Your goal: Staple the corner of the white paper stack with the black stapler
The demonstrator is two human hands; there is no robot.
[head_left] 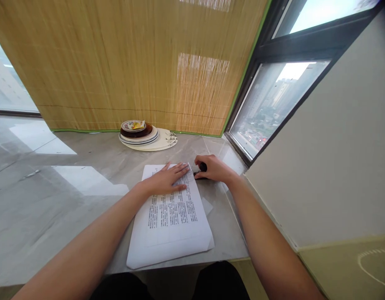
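A stack of printed paper sheets (176, 237) lies on the grey stone-look surface in front of me, its edges slightly uneven. My left hand (169, 180) rests flat on the upper part of the stack, fingers spread toward the right edge. Beside that edge, my right hand (211, 167) is closed around a small black stapler (203, 167). The stapler's front end is close to the upper right edge of the paper; whether the sheets sit between its jaws cannot be made out. My fingers and palm hide much of it.
Stacked plates (139, 139) with a small yellow packet (138, 125) on top stand at the back, by an oval white board (165, 141). Behind them hangs a bamboo blind (117, 66). A window (273, 100) and white wall (336, 146) bound the right side.
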